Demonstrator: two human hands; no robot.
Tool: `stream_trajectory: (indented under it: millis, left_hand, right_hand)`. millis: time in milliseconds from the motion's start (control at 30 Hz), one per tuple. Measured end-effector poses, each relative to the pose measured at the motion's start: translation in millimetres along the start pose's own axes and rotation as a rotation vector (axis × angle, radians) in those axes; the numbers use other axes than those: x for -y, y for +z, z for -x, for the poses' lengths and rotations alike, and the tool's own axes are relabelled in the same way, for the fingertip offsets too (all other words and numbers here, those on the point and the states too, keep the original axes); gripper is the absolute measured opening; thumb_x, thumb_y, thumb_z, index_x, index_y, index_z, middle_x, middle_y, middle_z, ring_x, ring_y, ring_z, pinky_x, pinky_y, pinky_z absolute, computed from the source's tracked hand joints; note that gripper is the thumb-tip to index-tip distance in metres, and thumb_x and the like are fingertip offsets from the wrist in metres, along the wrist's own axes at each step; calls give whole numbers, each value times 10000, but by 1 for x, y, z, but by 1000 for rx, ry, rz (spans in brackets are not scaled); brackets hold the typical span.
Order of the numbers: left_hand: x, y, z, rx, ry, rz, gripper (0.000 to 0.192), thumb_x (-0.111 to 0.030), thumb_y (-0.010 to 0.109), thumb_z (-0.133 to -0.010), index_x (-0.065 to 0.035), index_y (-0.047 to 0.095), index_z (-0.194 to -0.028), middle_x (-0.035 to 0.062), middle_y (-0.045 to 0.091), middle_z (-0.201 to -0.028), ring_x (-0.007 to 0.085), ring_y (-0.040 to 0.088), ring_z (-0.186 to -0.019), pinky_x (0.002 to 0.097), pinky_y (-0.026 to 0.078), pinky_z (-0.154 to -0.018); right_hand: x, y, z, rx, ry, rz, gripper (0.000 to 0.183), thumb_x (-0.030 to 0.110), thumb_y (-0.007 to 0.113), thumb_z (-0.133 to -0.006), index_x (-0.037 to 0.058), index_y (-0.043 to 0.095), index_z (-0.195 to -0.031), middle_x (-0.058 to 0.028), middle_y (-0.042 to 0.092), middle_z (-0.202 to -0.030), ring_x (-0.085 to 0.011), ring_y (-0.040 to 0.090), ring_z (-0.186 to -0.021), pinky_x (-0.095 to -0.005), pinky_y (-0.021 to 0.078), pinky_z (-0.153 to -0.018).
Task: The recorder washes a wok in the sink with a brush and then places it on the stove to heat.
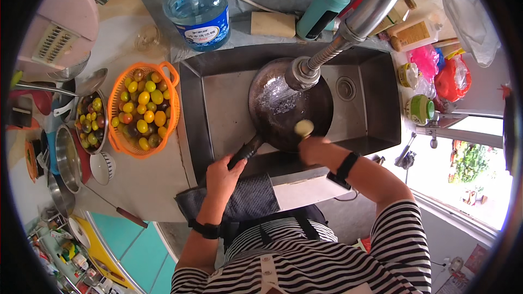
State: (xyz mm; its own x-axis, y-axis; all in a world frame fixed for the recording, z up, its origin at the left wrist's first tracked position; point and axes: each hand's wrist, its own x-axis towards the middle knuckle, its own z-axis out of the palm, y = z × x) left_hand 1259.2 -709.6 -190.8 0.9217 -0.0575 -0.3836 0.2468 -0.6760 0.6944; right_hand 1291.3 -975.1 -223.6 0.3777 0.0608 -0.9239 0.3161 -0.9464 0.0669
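Observation:
A dark metal wok [290,106] with some water in it rests in the stainless steel sink [224,102], under the metal faucet [304,71]. My left hand [224,177] grips the wok's black handle [246,152] at the sink's front edge. Over the near right part of the wok, my right hand [316,150] is closed on a small tool with a pale, rounded head [304,128]; its exact kind is blurred. A dark grey cloth [253,198] hangs over the front edge beside my left hand.
Left of the sink stand an orange plastic basket [175,108] of small tomatoes, a metal bowl [105,130] of more tomatoes and a small white bowl [102,168]. Behind are a blue soap pump bottle [196,16], a beige block [273,24] and a teal bottle [322,10].

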Motion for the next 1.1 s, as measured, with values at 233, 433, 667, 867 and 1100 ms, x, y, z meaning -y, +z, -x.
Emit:
stream_trajectory:
  millis: [233,433,667,867,1100]
  left_hand:
    - [-2,-5,-1,75,-62,-47,445,-369,685,-850,20,671,-1065,217,684,-864,334,679,-791,354,517,-695]
    - [3,-8,-6,114,-34,-248,475,-382,626,-893,26,653,-1134,226,688,-961,371,669,-876,373,525,-762]
    - [22,-10,-27,165,-141,-466,399,-363,592,-905,-31,659,-1116,221,657,-1055,380,624,-1004,446,511,-838]
    - [-21,11,-30,6,174,-598,410,-356,479,-961,-4,647,-832,206,670,-867,390,639,-851,497,507,-736]
    - [-78,107,-65,552,-787,944,428,-486,550,-933,-73,651,-984,86,676,-912,200,667,-795,324,557,-677]
  right_hand:
    - [3,-62,-35,-486,-145,-281,338,180,491,-912,5,643,-1158,-168,688,-1069,-294,686,-963,-422,567,-714]
    - [-21,-7,-6,-50,254,-209,485,193,525,-926,78,476,-1395,-93,642,-1234,-253,673,-1012,-387,547,-759]
    - [28,-14,4,-221,-75,-566,391,199,517,-908,-46,582,-1206,-206,640,-1174,-355,636,-1071,-437,520,-877]
    - [17,-12,7,-464,55,-804,394,279,525,-874,-78,567,-1036,-267,669,-982,-375,668,-954,-429,533,-843]
    - [34,-6,35,-519,18,-814,390,196,605,-820,-86,467,-1050,-239,672,-889,-343,696,-834,-405,562,-722]
